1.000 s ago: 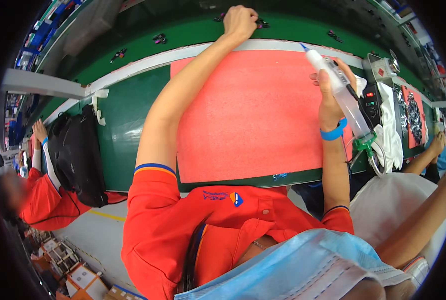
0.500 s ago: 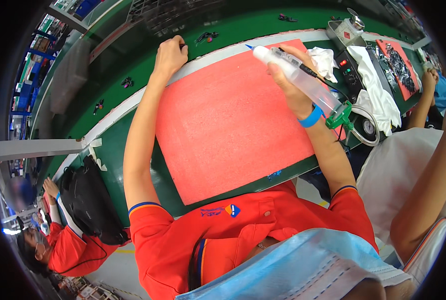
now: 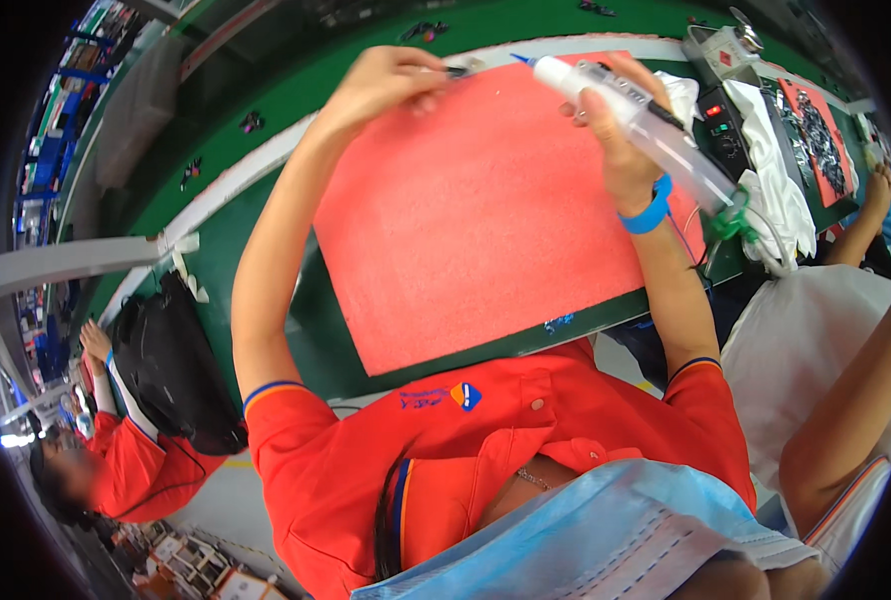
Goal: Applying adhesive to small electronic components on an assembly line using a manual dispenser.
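Note:
My left hand (image 3: 391, 88) is over the far left edge of the pink foam mat (image 3: 476, 220). Its fingers pinch a small dark part (image 3: 456, 72), too small and blurred to name. In my right hand (image 3: 616, 135) is a translucent dispensing syringe (image 3: 688, 165) with a blue tapered tip, which points to the far left above the mat. A slim piece with a dark end (image 3: 663, 115) runs along the syringe under my fingers; its kind is unclear. A green adapter (image 3: 733, 215) caps the syringe's rear end. The syringe tip and the dark part are apart.
Beyond a pale rail lies a green belt (image 3: 351, 95) with small dark clusters (image 3: 424, 31). At right stand a black control box (image 3: 723, 125), white cloths (image 3: 766, 150) and a metal container (image 3: 718, 55). A black bag (image 3: 176, 370) is at left; co-workers sit on both sides.
My left hand has come off the belt and moved right to the mat's far edge, carrying the small dark part. My right hand has shifted slightly right with the syringe.

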`<state>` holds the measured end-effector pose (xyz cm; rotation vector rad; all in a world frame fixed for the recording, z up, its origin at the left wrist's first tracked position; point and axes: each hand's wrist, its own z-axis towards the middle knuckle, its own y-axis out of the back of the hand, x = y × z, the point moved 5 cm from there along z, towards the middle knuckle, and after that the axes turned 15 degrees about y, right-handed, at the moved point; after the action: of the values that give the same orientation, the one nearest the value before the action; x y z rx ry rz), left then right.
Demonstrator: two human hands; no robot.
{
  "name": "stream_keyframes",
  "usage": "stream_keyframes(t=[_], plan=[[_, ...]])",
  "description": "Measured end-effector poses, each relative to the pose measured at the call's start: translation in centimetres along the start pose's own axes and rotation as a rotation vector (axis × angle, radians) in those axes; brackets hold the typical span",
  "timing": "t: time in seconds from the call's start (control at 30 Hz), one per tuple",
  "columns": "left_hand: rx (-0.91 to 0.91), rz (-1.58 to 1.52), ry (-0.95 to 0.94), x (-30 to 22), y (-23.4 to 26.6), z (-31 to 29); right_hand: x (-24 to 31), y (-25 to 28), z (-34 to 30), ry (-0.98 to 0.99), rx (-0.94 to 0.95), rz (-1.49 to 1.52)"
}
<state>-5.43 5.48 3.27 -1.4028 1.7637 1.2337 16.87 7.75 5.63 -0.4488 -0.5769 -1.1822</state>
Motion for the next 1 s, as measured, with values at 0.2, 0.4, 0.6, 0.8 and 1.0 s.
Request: stream_keyframes(t=[0.2, 0.4, 0.6, 0.8, 1.0], plan=[[0.145, -0.269, 0.045, 1.5, -5.0, 1.1, -0.1, -0.3, 0.0, 0.019, 0.028, -0.027], [0.126, -0.371, -0.005, 2.5, -5.5, 1.1, 0.2, -0.4, -0.1, 0.077, 0.054, -0.205], [0.079, -0.349, -0.064, 2.1, -5.6, 1.1, -0.8, -0.1, -0.5, 0.042, 0.072, -0.228], [0.071, -0.327, -0.073, 2.2, -5.6, 0.9, -1.1, -0.4, -0.7, 0.060, 0.089, -0.242], [0.060, -0.303, -0.083, 2.0, -5.6, 0.8, -1.1, -0.5, -0.6, 0.054, 0.132, -0.279]])
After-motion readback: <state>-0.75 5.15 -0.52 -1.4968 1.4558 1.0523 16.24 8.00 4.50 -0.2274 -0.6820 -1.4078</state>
